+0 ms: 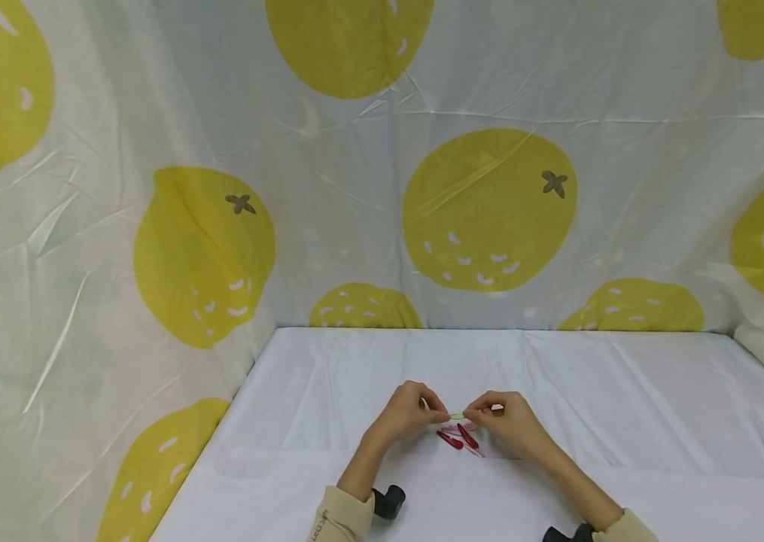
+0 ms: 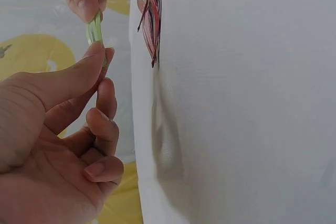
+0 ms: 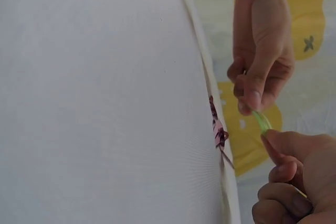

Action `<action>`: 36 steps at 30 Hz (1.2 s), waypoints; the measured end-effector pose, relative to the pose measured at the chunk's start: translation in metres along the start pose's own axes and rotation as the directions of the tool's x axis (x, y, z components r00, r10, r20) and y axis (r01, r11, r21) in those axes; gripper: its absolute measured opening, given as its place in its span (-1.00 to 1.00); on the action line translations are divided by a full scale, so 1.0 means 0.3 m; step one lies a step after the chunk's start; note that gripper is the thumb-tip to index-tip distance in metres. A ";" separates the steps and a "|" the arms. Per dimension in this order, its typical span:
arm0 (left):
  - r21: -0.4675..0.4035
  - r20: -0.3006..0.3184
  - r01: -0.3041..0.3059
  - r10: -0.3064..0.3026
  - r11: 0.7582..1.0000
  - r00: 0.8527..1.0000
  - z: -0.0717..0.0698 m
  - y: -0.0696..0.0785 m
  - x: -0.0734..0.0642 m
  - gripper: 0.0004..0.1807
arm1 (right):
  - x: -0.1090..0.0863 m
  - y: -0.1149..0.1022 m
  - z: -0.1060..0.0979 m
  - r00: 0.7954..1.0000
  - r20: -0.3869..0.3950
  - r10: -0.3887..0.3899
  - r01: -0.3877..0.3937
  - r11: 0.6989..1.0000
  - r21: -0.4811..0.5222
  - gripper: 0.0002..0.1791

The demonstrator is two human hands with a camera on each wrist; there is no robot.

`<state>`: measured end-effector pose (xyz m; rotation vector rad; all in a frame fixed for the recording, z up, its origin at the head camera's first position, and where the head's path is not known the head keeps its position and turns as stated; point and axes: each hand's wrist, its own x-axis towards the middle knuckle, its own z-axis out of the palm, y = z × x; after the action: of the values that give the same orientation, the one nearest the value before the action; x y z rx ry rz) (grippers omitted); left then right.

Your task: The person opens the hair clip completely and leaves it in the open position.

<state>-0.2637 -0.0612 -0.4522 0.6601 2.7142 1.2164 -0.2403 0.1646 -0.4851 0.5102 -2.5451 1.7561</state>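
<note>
Both hands pinch a light green snap hair clip (image 2: 94,31), one at each end, held up above the table. My left hand (image 1: 409,410) grips one end between thumb and index finger, its other fingers loosely curled. At the opposite end, the thumb and fingertips of my right hand (image 1: 513,423) hold the clip. Below and just in front of the hands, a red hair clip (image 1: 450,439) and another red clip (image 1: 467,436) lie on the cloth, with pink clips (image 1: 475,452) among them. In the left wrist view this small pile (image 2: 151,30) appears partly overlapped.
A white cloth covers the table (image 1: 327,369), with creases and a fold line across it. Behind and at the sides hangs a pale curtain (image 1: 341,181) printed with large yellow lemons. Dark wrist camera mounts (image 1: 390,502) sit at both sleeves.
</note>
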 end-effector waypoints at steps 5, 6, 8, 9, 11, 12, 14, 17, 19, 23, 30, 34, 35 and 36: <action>0.011 -0.055 -0.025 0.025 1.000 0.998 0.006 0.011 0.000 -0.91 | -0.001 -0.009 0.004 0.999 -0.051 0.017 -0.019 0.999 -0.038 -0.85; 0.019 -0.070 -0.026 0.028 0.999 0.997 0.009 0.016 -0.001 -0.91 | 0.000 -0.011 0.005 0.998 -0.069 0.011 -0.015 0.999 -0.052 -0.85; 0.037 -0.097 -0.014 0.017 0.999 0.995 0.014 0.026 -0.006 -0.90 | -0.001 -0.013 0.010 0.995 -0.105 -0.005 -0.003 0.997 -0.074 -0.86; 0.047 -0.111 0.000 0.006 0.999 0.994 0.016 0.032 -0.009 -0.89 | -0.002 -0.015 0.013 0.993 -0.120 -0.022 0.012 0.997 -0.081 -0.87; 0.067 -0.128 0.032 -0.023 0.997 0.991 0.018 0.042 -0.014 -0.88 | -0.005 -0.018 0.019 0.989 -0.141 -0.049 0.037 0.996 -0.085 -0.87; 0.074 -0.134 0.043 -0.033 0.996 0.990 0.018 0.046 -0.017 -0.88 | -0.006 -0.020 0.022 0.987 -0.152 -0.060 0.047 0.995 -0.084 -0.88; 0.088 -0.142 0.060 -0.047 0.994 0.989 0.017 0.054 -0.020 -0.88 | -0.008 -0.023 0.027 0.982 -0.170 -0.078 0.064 0.994 -0.083 -0.88; 0.116 -0.155 0.058 -0.040 0.992 0.987 0.018 0.060 -0.019 -0.87 | -0.008 -0.025 0.032 0.977 -0.193 -0.096 0.078 0.992 -0.099 -0.87; 0.136 -0.165 0.047 -0.024 0.990 0.986 0.020 0.064 -0.017 -0.87 | -0.007 -0.029 0.033 0.973 -0.208 -0.103 0.081 0.990 -0.113 -0.87; 0.174 -0.180 0.020 0.012 0.985 0.984 0.022 0.067 -0.011 -0.87 | -0.008 -0.041 0.029 0.967 -0.229 -0.111 0.083 0.988 -0.129 -0.89; 0.155 -0.109 0.010 0.007 0.988 0.994 0.009 0.063 -0.015 -0.90 | -0.006 -0.039 0.021 0.973 -0.202 -0.108 0.083 0.988 -0.130 -0.93; 0.111 -0.050 -0.011 0.017 0.994 0.999 0.005 0.062 -0.016 -0.91 | -0.002 -0.038 0.021 0.980 -0.167 -0.110 0.093 0.990 -0.105 -0.93; 0.099 -0.040 -0.017 0.022 0.995 0.999 0.005 0.062 -0.015 -0.91 | -0.001 -0.039 0.022 0.982 -0.154 -0.111 0.097 0.991 -0.097 -0.92; 0.085 -0.034 -0.021 0.024 0.996 0.999 0.004 0.061 -0.014 -0.91 | 0.001 -0.040 0.023 0.983 -0.143 -0.112 0.100 0.991 -0.085 -0.91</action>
<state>-0.2531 -0.0513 -0.4401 0.6875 2.8081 1.1334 -0.2361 0.1545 -0.4766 0.4844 -2.4270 1.5896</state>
